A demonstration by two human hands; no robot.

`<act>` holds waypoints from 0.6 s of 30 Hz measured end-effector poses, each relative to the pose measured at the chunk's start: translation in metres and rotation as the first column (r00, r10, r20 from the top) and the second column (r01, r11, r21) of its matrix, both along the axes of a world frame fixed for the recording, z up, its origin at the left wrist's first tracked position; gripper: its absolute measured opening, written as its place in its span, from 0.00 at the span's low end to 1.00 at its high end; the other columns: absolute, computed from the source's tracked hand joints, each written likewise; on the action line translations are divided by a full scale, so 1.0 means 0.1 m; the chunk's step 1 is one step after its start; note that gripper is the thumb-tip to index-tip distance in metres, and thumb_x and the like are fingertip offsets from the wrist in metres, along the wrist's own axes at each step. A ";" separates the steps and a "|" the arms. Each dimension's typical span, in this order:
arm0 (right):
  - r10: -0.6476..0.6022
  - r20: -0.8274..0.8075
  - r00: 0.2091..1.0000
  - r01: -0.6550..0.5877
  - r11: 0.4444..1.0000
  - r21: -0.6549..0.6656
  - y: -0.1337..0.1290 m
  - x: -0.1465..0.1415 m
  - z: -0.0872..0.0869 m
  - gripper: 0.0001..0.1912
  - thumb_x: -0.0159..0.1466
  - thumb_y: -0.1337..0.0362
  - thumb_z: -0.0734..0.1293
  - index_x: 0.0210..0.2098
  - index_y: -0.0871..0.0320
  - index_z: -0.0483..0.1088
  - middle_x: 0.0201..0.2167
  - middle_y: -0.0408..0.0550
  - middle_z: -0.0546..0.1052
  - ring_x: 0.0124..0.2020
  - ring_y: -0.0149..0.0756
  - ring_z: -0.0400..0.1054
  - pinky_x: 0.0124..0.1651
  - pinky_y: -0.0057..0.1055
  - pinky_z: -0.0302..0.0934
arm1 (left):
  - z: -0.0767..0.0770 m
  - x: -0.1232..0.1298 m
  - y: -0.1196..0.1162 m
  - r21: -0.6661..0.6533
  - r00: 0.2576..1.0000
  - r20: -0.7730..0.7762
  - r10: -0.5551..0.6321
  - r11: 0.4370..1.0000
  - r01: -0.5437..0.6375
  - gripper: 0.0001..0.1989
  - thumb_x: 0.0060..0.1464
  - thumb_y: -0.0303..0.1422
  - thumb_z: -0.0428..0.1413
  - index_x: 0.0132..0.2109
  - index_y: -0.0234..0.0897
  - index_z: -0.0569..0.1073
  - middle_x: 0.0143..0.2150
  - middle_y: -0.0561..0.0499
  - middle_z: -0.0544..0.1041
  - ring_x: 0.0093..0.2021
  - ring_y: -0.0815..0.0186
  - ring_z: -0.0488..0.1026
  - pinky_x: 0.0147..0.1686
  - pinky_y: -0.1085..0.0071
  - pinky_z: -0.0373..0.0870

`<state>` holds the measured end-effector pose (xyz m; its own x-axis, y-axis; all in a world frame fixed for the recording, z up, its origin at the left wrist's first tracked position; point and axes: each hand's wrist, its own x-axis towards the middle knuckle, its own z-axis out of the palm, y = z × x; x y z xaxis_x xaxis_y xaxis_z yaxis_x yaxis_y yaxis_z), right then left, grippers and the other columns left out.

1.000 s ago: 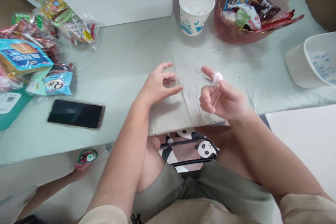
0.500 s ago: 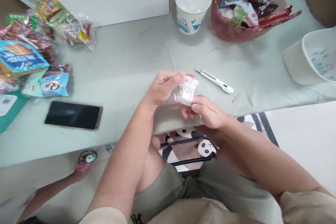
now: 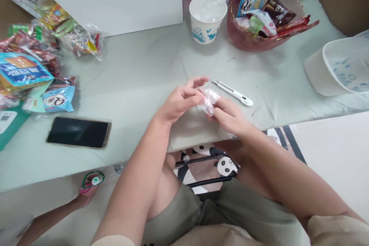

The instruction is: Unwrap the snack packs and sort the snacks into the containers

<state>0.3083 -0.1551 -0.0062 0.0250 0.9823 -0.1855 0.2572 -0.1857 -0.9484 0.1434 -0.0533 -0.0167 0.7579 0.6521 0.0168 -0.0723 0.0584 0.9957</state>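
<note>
A crumpled clear plastic wrapper (image 3: 208,102), with something whitish in it, is between my hands above the table's front edge. My left hand (image 3: 184,100) pinches its left side with thumb and fingers. On the right side my right hand (image 3: 229,115) has its fingers closed round the wrapper. What the wrapper contains cannot be made out. Just beyond my right hand a white utility knife (image 3: 234,93) lies on the pale green cloth. Farther back stands a paper cup (image 3: 205,32) with clear plastic in it.
Snack packs (image 3: 25,69) are piled at the left, near a black phone (image 3: 78,132). A pink bowl (image 3: 245,40) of snacks is at the back right, a white bin (image 3: 315,71) at the right edge. A white box (image 3: 115,0) stands behind. Another person's arm (image 3: 52,215) shows lower left.
The wrapper is more bunched up, and my right hand has moved up and closed further round it. My left hand's fingers have shifted on it. The view has tilted slightly.
</note>
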 end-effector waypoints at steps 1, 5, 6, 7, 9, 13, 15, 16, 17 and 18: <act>0.010 -0.105 0.994 -0.014 0.999 -0.040 0.00 -0.03 0.00 0.09 0.55 0.63 0.61 0.19 0.55 0.68 0.17 0.42 0.67 0.21 0.30 0.58 0.27 0.31 0.50 | -0.01 0.01 0.00 -0.041 0.998 0.064 -0.016 0.999 0.019 0.15 0.53 0.51 0.65 0.32 0.45 0.85 0.64 0.49 0.75 0.69 0.53 0.66 0.67 0.57 0.65; -0.061 -0.528 0.847 -0.050 0.980 -0.193 0.04 -0.13 -0.01 0.09 0.52 0.57 0.63 0.20 0.55 0.66 0.16 0.41 0.66 0.17 0.28 0.53 0.21 0.29 0.45 | -0.01 0.04 -0.05 -0.050 0.996 0.001 -0.086 0.995 0.086 0.19 0.55 0.49 0.65 0.49 0.45 0.84 0.52 0.47 0.84 0.53 0.58 0.80 0.56 0.62 0.75; -0.074 -0.559 0.826 -0.046 0.979 -0.199 0.05 -0.13 -0.01 0.10 0.52 0.56 0.64 0.20 0.55 0.66 0.15 0.41 0.66 0.17 0.27 0.53 0.21 0.29 0.44 | -0.01 0.05 -0.06 -0.029 0.994 -0.061 -0.090 0.996 0.088 0.19 0.56 0.46 0.65 0.51 0.43 0.84 0.47 0.47 0.85 0.48 0.59 0.81 0.53 0.63 0.76; -0.076 -0.563 0.823 -0.044 0.979 -0.197 0.05 -0.13 -0.02 0.11 0.53 0.56 0.64 0.21 0.56 0.67 0.15 0.41 0.65 0.17 0.27 0.53 0.21 0.29 0.44 | -0.01 0.05 -0.06 -0.002 0.991 -0.110 -0.082 0.997 0.082 0.19 0.57 0.45 0.64 0.51 0.41 0.83 0.44 0.47 0.85 0.45 0.60 0.82 0.50 0.64 0.76; -0.052 -0.550 0.833 -0.061 0.981 -0.186 0.06 -0.10 -0.04 0.13 0.56 0.55 0.64 0.22 0.56 0.68 0.15 0.41 0.65 0.17 0.27 0.53 0.22 0.28 0.45 | 0.00 0.06 -0.07 0.071 0.990 -0.140 -0.030 0.997 0.040 0.19 0.57 0.44 0.63 0.51 0.40 0.83 0.48 0.46 0.85 0.47 0.60 0.81 0.48 0.66 0.77; 0.008 -0.555 0.832 -0.126 0.976 -0.176 0.07 -0.05 -0.07 0.16 0.59 0.52 0.63 0.23 0.56 0.66 0.16 0.42 0.66 0.18 0.27 0.55 0.23 0.29 0.47 | 0.01 0.06 -0.07 0.170 0.997 -0.077 0.029 0.985 -0.016 0.17 0.57 0.42 0.64 0.51 0.42 0.83 0.57 0.45 0.82 0.54 0.60 0.79 0.48 0.69 0.76; 0.004 -0.557 0.831 -0.127 0.975 -0.182 0.07 -0.05 -0.08 0.16 0.61 0.51 0.64 0.24 0.56 0.66 0.16 0.41 0.66 0.18 0.27 0.54 0.22 0.28 0.45 | 0.01 0.07 -0.09 0.136 0.997 -0.073 0.011 0.991 -0.001 0.15 0.59 0.42 0.63 0.49 0.42 0.84 0.51 0.46 0.85 0.50 0.62 0.81 0.48 0.69 0.77; -0.010 -0.555 0.832 -0.115 0.975 -0.190 0.07 -0.05 -0.08 0.16 0.61 0.50 0.65 0.25 0.56 0.66 0.16 0.40 0.66 0.18 0.26 0.53 0.22 0.28 0.45 | 0.01 0.08 -0.10 0.117 0.997 -0.077 0.010 0.993 -0.001 0.14 0.59 0.43 0.63 0.47 0.41 0.85 0.49 0.46 0.86 0.48 0.62 0.82 0.48 0.68 0.77; -0.028 -0.551 0.834 -0.101 0.974 -0.203 0.07 -0.05 -0.08 0.16 0.61 0.50 0.66 0.27 0.56 0.67 0.16 0.39 0.67 0.17 0.26 0.53 0.22 0.28 0.45 | 0.01 0.08 -0.10 0.104 0.996 -0.083 0.019 0.995 -0.010 0.14 0.59 0.44 0.63 0.46 0.41 0.85 0.48 0.46 0.86 0.48 0.62 0.82 0.48 0.68 0.77; -0.048 -0.544 0.838 -0.087 0.972 -0.219 0.07 -0.05 -0.07 0.15 0.61 0.51 0.67 0.30 0.56 0.67 0.17 0.39 0.68 0.17 0.26 0.54 0.22 0.27 0.46 | 0.00 0.09 -0.10 0.099 0.995 -0.092 0.030 0.995 -0.021 0.15 0.59 0.44 0.64 0.45 0.40 0.86 0.48 0.45 0.86 0.48 0.62 0.82 0.49 0.68 0.77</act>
